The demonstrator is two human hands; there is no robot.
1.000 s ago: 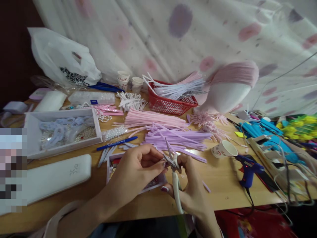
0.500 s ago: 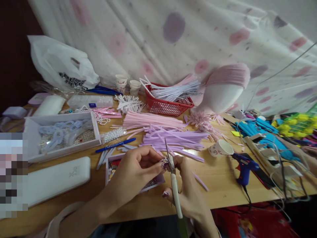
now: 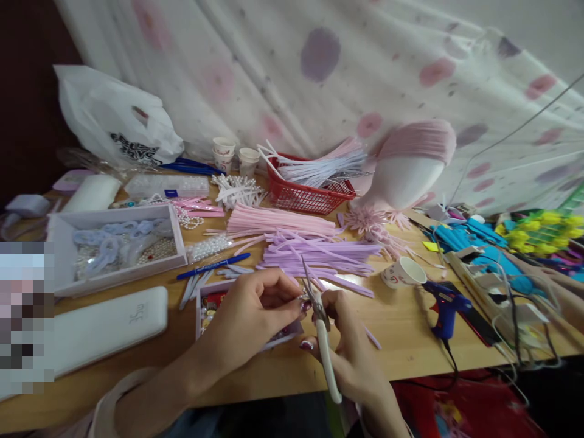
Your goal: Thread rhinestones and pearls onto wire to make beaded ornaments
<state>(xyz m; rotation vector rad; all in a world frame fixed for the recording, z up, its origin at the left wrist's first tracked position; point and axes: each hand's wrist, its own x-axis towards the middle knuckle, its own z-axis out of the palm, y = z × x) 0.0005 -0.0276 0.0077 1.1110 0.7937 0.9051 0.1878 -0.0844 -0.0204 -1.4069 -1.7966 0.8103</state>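
White-handled scissors (image 3: 325, 353) are held in my right hand (image 3: 349, 347), their blades pointing up and away. My left hand (image 3: 249, 316) pinches a small silvery, beaded piece (image 3: 304, 296) beside the blades; its exact shape is too small to tell. Beneath my left hand sits a small white box (image 3: 199, 316) of little ornaments, partly hidden. Just beyond both hands lies a bundle of purple fuzzy stems (image 3: 319, 252), with a pink bundle (image 3: 283, 220) behind it.
A paper cup (image 3: 405, 272) and a blue glue gun (image 3: 447, 309) lie to the right, near a power strip (image 3: 483, 286). A red basket (image 3: 310, 198) stands behind. Left are a white tray (image 3: 123, 277) and power bank (image 3: 109, 328). Another person's arm (image 3: 552, 289) reaches in at far right.
The scissors have shifted slightly, and their blades look a little more apart. My left hand keeps its pinch in nearly the same place. The view has moved slightly.
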